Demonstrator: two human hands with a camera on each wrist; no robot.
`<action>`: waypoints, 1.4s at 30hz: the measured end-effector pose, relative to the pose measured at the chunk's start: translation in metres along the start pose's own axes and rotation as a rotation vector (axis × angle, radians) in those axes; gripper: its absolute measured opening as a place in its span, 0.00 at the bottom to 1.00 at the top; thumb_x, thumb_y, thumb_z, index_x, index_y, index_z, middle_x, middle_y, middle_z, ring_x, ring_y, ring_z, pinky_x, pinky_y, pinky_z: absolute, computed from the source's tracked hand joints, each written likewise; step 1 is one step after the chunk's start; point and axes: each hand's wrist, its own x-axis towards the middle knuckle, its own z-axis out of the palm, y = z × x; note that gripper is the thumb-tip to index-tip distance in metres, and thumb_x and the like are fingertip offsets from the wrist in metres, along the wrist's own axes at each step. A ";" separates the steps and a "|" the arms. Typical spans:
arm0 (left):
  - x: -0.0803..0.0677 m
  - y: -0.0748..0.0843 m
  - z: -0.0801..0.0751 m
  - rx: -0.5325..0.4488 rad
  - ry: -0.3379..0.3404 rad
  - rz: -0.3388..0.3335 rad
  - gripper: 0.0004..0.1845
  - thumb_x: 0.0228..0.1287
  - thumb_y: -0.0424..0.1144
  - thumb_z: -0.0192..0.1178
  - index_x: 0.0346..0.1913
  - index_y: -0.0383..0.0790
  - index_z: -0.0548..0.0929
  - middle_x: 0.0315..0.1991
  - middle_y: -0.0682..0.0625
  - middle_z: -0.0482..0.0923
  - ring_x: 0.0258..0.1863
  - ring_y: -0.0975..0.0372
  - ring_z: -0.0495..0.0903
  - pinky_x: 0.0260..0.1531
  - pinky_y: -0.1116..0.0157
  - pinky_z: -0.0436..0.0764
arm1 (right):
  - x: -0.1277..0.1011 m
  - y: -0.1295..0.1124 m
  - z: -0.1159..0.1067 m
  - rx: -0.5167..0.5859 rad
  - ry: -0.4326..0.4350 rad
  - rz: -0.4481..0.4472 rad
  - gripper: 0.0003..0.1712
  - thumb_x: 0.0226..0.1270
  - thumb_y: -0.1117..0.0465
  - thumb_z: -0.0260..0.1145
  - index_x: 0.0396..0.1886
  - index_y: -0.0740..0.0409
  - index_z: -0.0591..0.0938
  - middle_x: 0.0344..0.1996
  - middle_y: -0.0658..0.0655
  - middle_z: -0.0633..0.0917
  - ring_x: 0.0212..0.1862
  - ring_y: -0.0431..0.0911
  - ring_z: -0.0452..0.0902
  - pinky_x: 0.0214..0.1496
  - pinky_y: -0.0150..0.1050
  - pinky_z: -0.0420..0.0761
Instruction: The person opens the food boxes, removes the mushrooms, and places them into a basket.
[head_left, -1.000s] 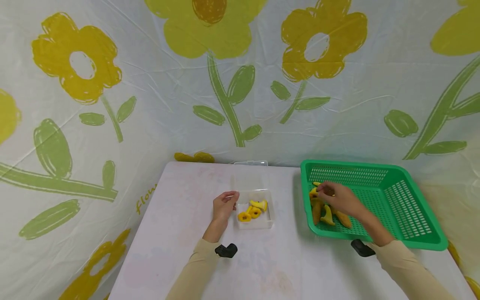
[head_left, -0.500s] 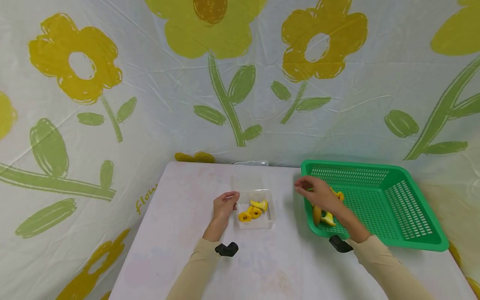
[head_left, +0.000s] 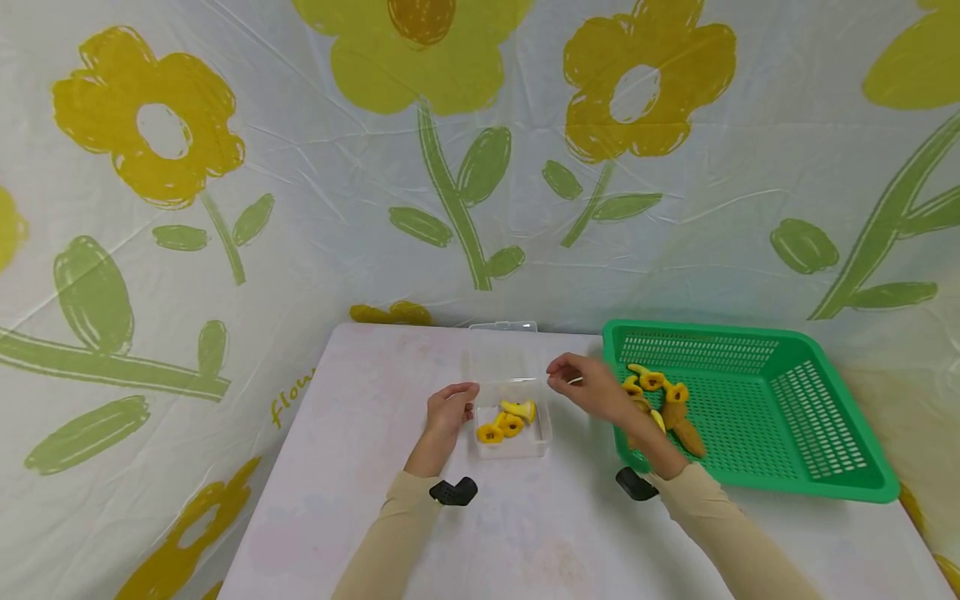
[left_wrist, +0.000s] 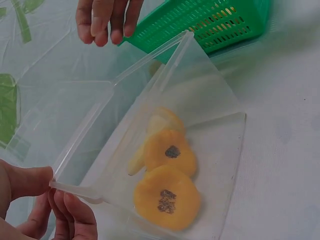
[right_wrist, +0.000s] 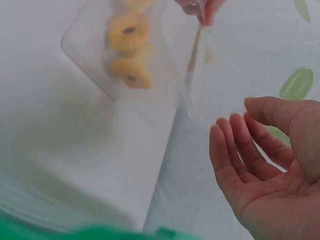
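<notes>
My left hand (head_left: 447,414) pinches the left rim of a clear plastic box (head_left: 510,451), thumb on one side and fingers on the other, as the left wrist view shows. Several yellow trumpet-shaped mushrooms (left_wrist: 167,199) with dark centres lie in the box. Just beyond the box's right edge hovers my right hand (head_left: 588,387); in the right wrist view its fingers (right_wrist: 242,150) are loosely bent with nothing between them. More yellow mushrooms (head_left: 677,392) and brown elongated pieces (head_left: 687,437) lie in the left part of a green basket (head_left: 750,483), partly behind my right forearm.
The box's clear lid (head_left: 501,354) lies folded back toward the wall. The basket stands at the right of the white table (head_left: 315,517). A flower-printed sheet (head_left: 315,167) hangs behind and to the left.
My right hand has moved left out of the green basket toward the box, uncovering mushrooms in the basket. The left hand has stayed at the box's rim, and the box contents look the same.
</notes>
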 end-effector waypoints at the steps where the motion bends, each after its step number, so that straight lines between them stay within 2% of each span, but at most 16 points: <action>1: 0.001 0.000 0.000 -0.006 -0.005 -0.002 0.13 0.69 0.38 0.68 0.50 0.33 0.85 0.40 0.47 0.78 0.31 0.59 0.73 0.30 0.73 0.77 | 0.002 -0.001 0.004 -0.001 -0.007 -0.006 0.08 0.72 0.69 0.67 0.48 0.68 0.82 0.41 0.60 0.86 0.44 0.54 0.83 0.52 0.52 0.85; 8: 0.002 0.000 -0.002 0.008 -0.018 -0.003 0.10 0.70 0.37 0.67 0.48 0.34 0.84 0.42 0.46 0.78 0.32 0.59 0.72 0.30 0.73 0.77 | 0.010 -0.006 0.030 0.017 -0.109 -0.018 0.09 0.70 0.70 0.68 0.47 0.66 0.81 0.42 0.62 0.85 0.43 0.51 0.81 0.52 0.48 0.85; 13: 0.002 0.001 -0.002 0.030 -0.024 0.004 0.11 0.69 0.38 0.67 0.48 0.34 0.84 0.38 0.47 0.77 0.31 0.60 0.73 0.29 0.73 0.77 | 0.015 -0.007 0.042 0.001 -0.167 -0.045 0.10 0.67 0.72 0.70 0.46 0.67 0.81 0.42 0.60 0.85 0.43 0.50 0.80 0.52 0.47 0.85; 17: 0.004 0.000 -0.003 0.027 -0.029 0.010 0.11 0.69 0.38 0.68 0.48 0.34 0.84 0.36 0.48 0.78 0.30 0.60 0.73 0.28 0.73 0.77 | 0.019 -0.008 0.052 -0.014 -0.231 -0.040 0.12 0.66 0.74 0.70 0.48 0.69 0.81 0.43 0.63 0.85 0.45 0.52 0.79 0.54 0.48 0.84; 23: 0.002 -0.001 -0.003 0.037 -0.044 0.041 0.12 0.69 0.37 0.68 0.48 0.32 0.84 0.35 0.48 0.78 0.30 0.60 0.73 0.27 0.74 0.77 | 0.021 -0.012 0.069 -0.164 -0.303 -0.052 0.12 0.63 0.76 0.71 0.45 0.69 0.82 0.41 0.62 0.84 0.43 0.52 0.78 0.55 0.47 0.83; 28: 0.001 -0.001 -0.004 0.044 -0.047 0.053 0.12 0.70 0.37 0.67 0.49 0.32 0.84 0.35 0.48 0.78 0.29 0.61 0.73 0.27 0.74 0.77 | 0.017 -0.011 0.082 -0.282 -0.297 -0.067 0.12 0.61 0.74 0.74 0.44 0.66 0.85 0.39 0.60 0.84 0.42 0.51 0.77 0.57 0.47 0.83; 32: 0.000 -0.001 -0.003 0.042 -0.051 0.061 0.12 0.70 0.37 0.67 0.49 0.32 0.84 0.35 0.46 0.79 0.29 0.61 0.73 0.28 0.74 0.78 | 0.015 -0.011 0.082 -0.336 -0.293 -0.077 0.11 0.62 0.73 0.74 0.44 0.65 0.86 0.38 0.59 0.84 0.41 0.49 0.76 0.56 0.46 0.83; 36: 0.000 -0.001 -0.003 0.046 -0.050 0.074 0.10 0.70 0.37 0.67 0.47 0.33 0.84 0.36 0.44 0.81 0.28 0.61 0.73 0.27 0.74 0.78 | 0.014 -0.013 0.075 -0.279 -0.300 -0.100 0.09 0.65 0.75 0.71 0.44 0.67 0.85 0.38 0.59 0.84 0.40 0.48 0.76 0.53 0.44 0.84; 42: 0.000 -0.002 -0.004 0.065 -0.046 0.083 0.11 0.70 0.37 0.67 0.47 0.33 0.84 0.37 0.41 0.82 0.27 0.62 0.73 0.26 0.74 0.77 | 0.013 -0.013 0.058 -0.101 -0.271 -0.193 0.09 0.65 0.77 0.68 0.44 0.70 0.83 0.38 0.62 0.84 0.39 0.48 0.78 0.49 0.43 0.85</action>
